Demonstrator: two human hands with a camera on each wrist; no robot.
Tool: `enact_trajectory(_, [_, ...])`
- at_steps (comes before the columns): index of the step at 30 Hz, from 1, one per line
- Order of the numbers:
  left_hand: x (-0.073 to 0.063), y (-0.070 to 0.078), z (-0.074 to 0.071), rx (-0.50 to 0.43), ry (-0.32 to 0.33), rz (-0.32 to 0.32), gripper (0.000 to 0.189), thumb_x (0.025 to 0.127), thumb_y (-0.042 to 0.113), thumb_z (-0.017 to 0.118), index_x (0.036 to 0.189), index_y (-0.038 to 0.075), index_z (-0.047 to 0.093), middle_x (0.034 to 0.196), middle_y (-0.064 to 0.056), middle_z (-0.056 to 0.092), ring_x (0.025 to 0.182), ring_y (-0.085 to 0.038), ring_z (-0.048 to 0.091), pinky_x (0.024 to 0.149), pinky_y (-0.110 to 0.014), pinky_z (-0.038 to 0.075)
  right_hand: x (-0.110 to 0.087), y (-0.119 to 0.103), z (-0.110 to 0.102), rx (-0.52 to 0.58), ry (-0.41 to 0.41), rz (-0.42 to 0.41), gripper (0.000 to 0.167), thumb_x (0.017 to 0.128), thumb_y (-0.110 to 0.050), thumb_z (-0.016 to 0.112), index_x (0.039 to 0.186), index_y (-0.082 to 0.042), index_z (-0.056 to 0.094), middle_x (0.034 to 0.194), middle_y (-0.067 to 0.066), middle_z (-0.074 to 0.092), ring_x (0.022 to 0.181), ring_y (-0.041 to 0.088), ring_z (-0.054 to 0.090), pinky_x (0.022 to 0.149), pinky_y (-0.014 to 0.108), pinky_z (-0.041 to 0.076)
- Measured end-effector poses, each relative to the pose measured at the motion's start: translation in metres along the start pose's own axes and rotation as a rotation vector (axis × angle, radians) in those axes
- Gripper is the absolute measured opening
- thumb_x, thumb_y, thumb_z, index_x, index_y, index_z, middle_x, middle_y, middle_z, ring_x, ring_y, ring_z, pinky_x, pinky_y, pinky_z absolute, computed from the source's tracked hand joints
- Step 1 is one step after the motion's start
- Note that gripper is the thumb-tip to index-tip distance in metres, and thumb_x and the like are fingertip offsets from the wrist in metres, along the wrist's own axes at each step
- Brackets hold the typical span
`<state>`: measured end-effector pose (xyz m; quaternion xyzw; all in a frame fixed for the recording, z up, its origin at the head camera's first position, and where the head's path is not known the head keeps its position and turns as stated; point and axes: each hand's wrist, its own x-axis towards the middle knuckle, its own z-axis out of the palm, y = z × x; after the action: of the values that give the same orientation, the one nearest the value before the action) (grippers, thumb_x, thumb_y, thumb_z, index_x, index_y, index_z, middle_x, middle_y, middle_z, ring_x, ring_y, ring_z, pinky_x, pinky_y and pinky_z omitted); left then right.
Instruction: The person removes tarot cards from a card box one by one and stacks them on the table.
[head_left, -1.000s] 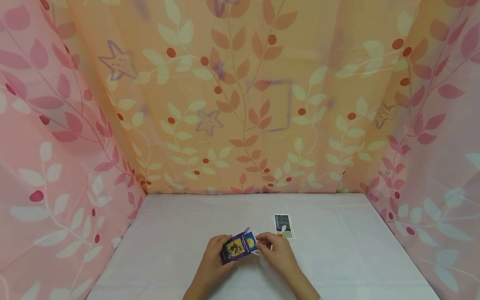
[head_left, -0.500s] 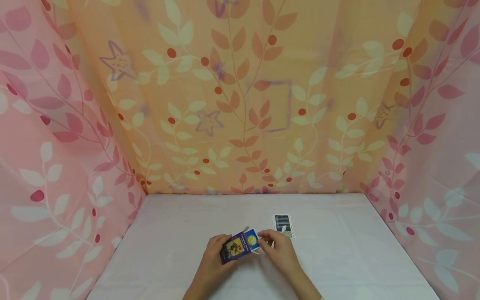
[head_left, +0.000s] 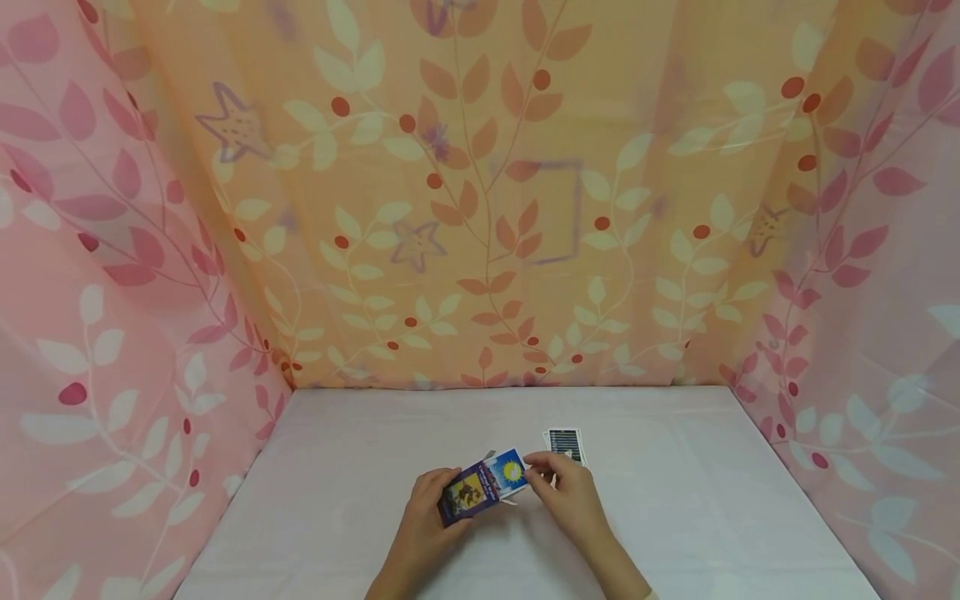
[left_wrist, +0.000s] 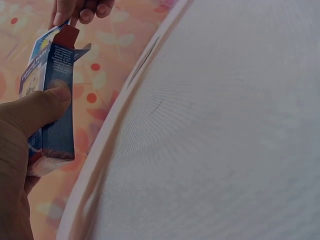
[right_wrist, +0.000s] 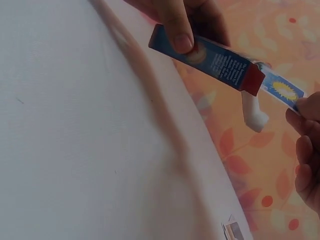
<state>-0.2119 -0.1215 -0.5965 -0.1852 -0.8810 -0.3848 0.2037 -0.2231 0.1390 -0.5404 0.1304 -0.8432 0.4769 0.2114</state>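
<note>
My left hand (head_left: 429, 512) grips a dark blue card box (head_left: 470, 493) with a yellow picture on its front, tilted up to the right. In the left wrist view the thumb presses the narrow side of the box (left_wrist: 59, 110). A blue card with a yellow sun (head_left: 511, 472) sticks partly out of the box's open end. Its outer edge is pinched between thumb and index finger of my right hand (head_left: 567, 492). Whether one card or more is being held cannot be told. The right wrist view shows the card (right_wrist: 283, 91) between box and fingertips.
A small stack of cards (head_left: 566, 442) lies face up on the white table (head_left: 360, 442), just beyond my right hand and partly hidden by it. Loose flaps (right_wrist: 254, 114) hang from the box's open end. Flowered curtains (head_left: 480, 292) enclose the back and sides.
My right hand has moved up and right, drawing the sun card farther out of the box. The left hand and box have hardly moved. More of the card stack is now covered.
</note>
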Motion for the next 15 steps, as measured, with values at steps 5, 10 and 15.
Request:
enact_trajectory(5, [0.001, -0.001, 0.001, 0.000, 0.010, 0.011, 0.084, 0.065, 0.022, 0.098, 0.139, 0.021, 0.058, 0.134, 0.008, 0.057, 0.126, -0.012, 0.052, 0.106, -0.041, 0.051, 0.002, 0.000, -0.004, 0.006, -0.011, 0.054, 0.020, 0.086, -0.008, 0.082, 0.100, -0.022, 0.077, 0.081, -0.017, 0.065, 0.071, 0.003, 0.056, 0.060, 0.019, 0.046])
enact_trajectory(10, [0.000, 0.001, 0.000, 0.007, -0.004, -0.015, 0.085, 0.065, 0.024, 0.098, 0.140, 0.021, 0.058, 0.135, 0.008, 0.056, 0.127, -0.012, 0.050, 0.107, -0.042, 0.051, 0.003, -0.001, -0.009, 0.012, -0.025, 0.115, 0.018, 0.089, -0.011, 0.080, 0.101, -0.024, 0.076, 0.083, -0.015, 0.066, 0.072, 0.006, 0.057, 0.060, 0.020, 0.047])
enact_trajectory(15, [-0.001, 0.003, -0.002, 0.005, -0.014, -0.030, 0.083, 0.066, 0.024, 0.097, 0.139, 0.019, 0.058, 0.135, 0.006, 0.056, 0.127, -0.014, 0.051, 0.107, -0.044, 0.050, 0.005, -0.001, -0.013, 0.011, -0.025, 0.138, 0.017, 0.089, -0.012, 0.080, 0.103, -0.022, 0.076, 0.084, -0.013, 0.068, 0.074, 0.008, 0.058, 0.061, 0.020, 0.048])
